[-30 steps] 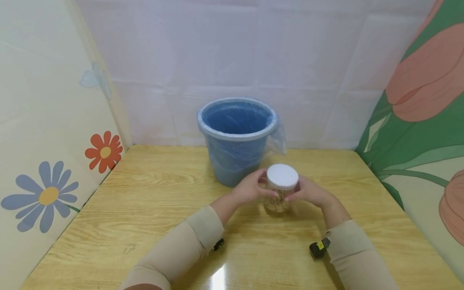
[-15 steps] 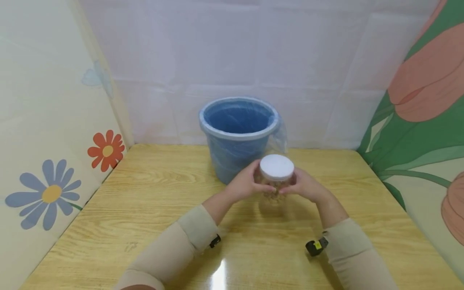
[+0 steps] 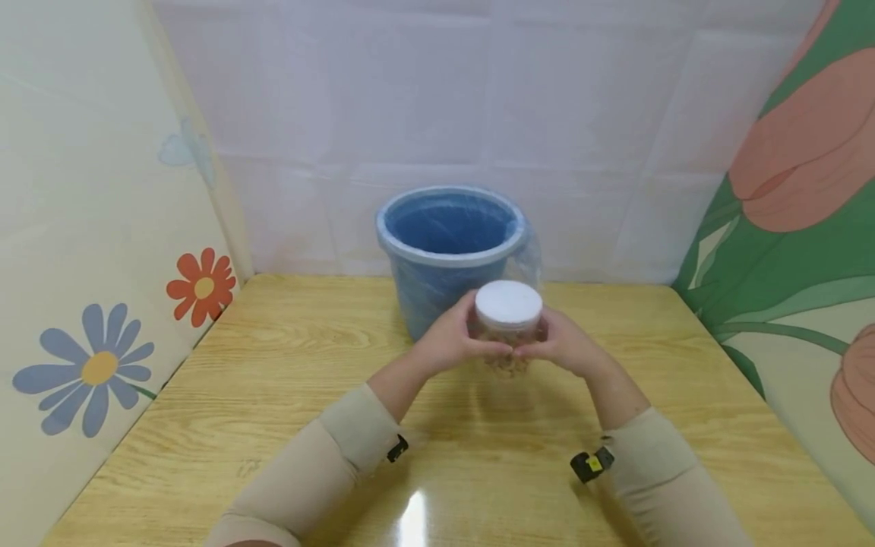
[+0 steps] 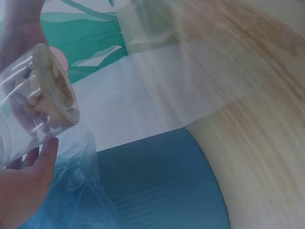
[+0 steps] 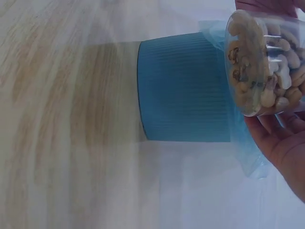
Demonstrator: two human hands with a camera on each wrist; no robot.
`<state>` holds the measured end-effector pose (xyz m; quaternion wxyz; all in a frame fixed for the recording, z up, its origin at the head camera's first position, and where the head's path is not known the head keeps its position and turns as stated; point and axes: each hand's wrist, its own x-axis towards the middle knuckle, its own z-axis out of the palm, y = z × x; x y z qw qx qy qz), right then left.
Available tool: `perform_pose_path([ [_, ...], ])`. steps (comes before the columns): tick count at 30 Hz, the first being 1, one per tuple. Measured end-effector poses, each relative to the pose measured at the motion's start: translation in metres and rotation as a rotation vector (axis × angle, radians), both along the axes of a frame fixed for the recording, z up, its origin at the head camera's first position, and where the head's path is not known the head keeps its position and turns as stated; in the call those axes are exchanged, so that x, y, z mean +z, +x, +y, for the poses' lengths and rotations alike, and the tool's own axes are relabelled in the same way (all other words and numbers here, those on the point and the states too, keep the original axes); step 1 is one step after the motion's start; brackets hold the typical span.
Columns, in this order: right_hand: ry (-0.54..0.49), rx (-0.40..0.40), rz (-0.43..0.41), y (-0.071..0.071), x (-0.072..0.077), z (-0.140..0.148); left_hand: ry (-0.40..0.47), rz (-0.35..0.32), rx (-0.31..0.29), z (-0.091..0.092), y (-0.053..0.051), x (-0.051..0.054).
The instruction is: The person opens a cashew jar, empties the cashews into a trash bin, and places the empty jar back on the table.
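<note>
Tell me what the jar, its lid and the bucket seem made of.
Jar: glossy, clear plastic or perhaps glass; see-through wall with bright highlights. Lid: probably matte plastic, evenly white without metallic shine. Bucket: likely plastic, dull; finely ribbed blue wall.

Near the far edge of the tabletop (image 3: 287,365), one blue bucket (image 3: 431,292) and one plastic liner (image 3: 529,262) are counted; above the tabletop, one jar (image 3: 507,334) with one white lid (image 3: 509,301) is recorded, its many pale pieces (image 5: 282,71) being too overlapped for a count. One left hand (image 3: 451,338), one right hand (image 3: 573,344), two sleeves (image 3: 307,467) and two black wrist cameras (image 3: 591,464) are noted, and beyond the left edge two painted flowers (image 3: 99,368) are counted.
</note>
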<state>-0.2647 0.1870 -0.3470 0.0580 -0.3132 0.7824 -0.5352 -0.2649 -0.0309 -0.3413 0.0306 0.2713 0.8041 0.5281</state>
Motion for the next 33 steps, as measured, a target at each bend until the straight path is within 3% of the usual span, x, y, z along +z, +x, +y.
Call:
perform_pose_path([
  [11,-0.007,0.050,0.026,0.005,0.011,-0.005,-0.018,0.065,0.034,-0.004,0.006,0.010],
  [18,-0.048,0.071,0.009,0.006,0.013,-0.008,0.035,0.028,0.015,-0.004,0.010,0.017],
  [25,-0.077,0.106,0.014,0.005,0.011,-0.008,0.059,0.022,-0.003,-0.006,0.034,0.044],
  [31,-0.106,0.113,0.030,0.005,0.009,-0.010,0.075,0.028,-0.004,-0.007,0.037,0.048],
  [33,-0.108,0.100,0.032,0.005,0.010,-0.012,0.087,0.036,-0.006,-0.007,0.033,0.044],
])
